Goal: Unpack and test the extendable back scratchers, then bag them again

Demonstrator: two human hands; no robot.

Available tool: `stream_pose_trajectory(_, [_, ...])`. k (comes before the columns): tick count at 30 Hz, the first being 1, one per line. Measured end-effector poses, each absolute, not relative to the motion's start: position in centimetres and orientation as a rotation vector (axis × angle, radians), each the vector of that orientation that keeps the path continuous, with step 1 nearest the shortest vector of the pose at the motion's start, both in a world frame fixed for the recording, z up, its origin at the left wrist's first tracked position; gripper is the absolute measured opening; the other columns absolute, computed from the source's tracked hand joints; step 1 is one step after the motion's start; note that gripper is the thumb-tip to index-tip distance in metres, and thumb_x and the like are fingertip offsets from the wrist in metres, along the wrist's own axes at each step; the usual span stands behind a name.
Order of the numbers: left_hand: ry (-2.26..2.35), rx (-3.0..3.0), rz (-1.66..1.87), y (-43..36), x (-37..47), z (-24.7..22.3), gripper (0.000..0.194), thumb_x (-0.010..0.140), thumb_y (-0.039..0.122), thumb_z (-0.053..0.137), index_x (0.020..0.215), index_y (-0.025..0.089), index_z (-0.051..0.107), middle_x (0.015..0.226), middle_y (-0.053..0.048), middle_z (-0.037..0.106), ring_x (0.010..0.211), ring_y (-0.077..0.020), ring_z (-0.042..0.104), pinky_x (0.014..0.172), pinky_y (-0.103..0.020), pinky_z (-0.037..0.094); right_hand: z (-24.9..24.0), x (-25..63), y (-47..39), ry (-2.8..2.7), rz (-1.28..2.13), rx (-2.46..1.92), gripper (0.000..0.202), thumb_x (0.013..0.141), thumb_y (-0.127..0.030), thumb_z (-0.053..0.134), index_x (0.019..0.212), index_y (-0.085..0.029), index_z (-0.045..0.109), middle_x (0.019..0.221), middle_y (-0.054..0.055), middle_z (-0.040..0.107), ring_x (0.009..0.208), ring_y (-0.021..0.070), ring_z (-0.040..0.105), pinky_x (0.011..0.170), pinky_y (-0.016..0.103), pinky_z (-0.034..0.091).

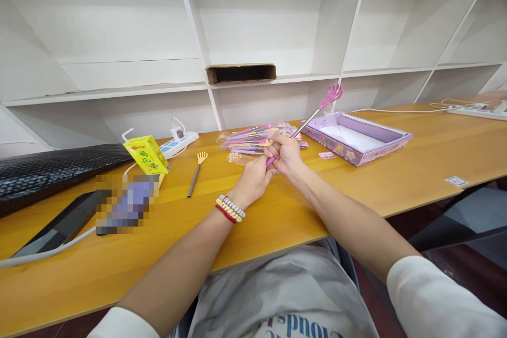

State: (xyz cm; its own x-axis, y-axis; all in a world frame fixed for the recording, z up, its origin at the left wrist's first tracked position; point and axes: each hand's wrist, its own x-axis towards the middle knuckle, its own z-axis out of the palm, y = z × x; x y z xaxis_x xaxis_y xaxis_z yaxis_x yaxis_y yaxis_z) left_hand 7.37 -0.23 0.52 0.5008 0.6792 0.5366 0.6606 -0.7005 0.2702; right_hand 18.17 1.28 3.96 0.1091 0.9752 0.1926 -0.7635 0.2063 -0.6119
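A pink back scratcher with a metal rod slants up to the right, its claw end raised above the table. Around its pink handle my left hand is closed. My right hand grips the same back scratcher a little higher, touching the left. Just beyond my hands lies a pile of wrapped back scratchers in clear plastic, pink, purple and yellow. On the left a yellow back scratcher with a dark handle rests unwrapped on the table. A shallow purple box stands to the right of the pile.
A yellow drink carton with a straw, a white power strip, a dark device and a black patterned bag occupy the left. A pink card lies near the box. White shelves rise behind, holding a cardboard box.
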Motion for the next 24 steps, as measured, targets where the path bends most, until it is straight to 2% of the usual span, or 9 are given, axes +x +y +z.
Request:
stream_pose_trajectory(4, [1.391,2.719,0.867,0.0,7.6,0.4,0.033,0.088,0.039,0.044,0.107,0.013,0.049,0.091,-0.011,0.064,0.082,-0.0249,0.062,0.068,-0.033,0.046,4.4,18.1,0.9,-0.666,1.304,-0.392,0.054,0.057,-0.006,0.062,0.057,-0.02,0.01,0.034,-0.014,0.014,0.027,0.0016,0.014,0.031,0.019,0.021])
stream_pose_trajectory(9, [1.635,2.673,0.74,-0.8,8.2,1.3,0.046,0.088,0.05,0.037,0.114,0.013,0.044,0.085,-0.013,0.065,0.079,-0.028,0.064,0.061,-0.032,0.045,5.2,18.1,0.2,-0.702,1.234,-0.408,0.056,0.057,-0.007,0.064,0.058,-0.02,0.01,0.036,-0.014,0.013,0.028,0.0015,0.014,0.031,0.019,0.021])
stream_pose_trajectory(17, [1.743,2.602,0.804,-1.8,8.2,2.0,0.051,0.084,0.057,0.039,0.111,0.014,0.041,0.084,-0.013,0.065,0.081,-0.0286,0.064,0.061,-0.032,0.044,6.1,18.1,-0.4,-0.754,1.23,-0.417,0.058,0.06,-0.012,0.067,0.06,-0.021,0.009,0.039,-0.014,0.012,0.029,0.0011,0.014,0.031,0.019,0.02])
stream_pose_trajectory(24, [1.631,2.574,0.904,-1.7,7.7,1.5,0.05,0.082,0.061,0.039,0.102,0.015,0.046,0.088,-0.013,0.064,0.08,-0.0276,0.062,0.064,-0.033,0.044,6.0,18.1,-0.4,-0.757,1.249,-0.408,0.059,0.057,-0.012,0.068,0.059,-0.021,0.009,0.036,-0.014,0.013,0.028,0.0011,0.013,0.03,0.018,0.016])
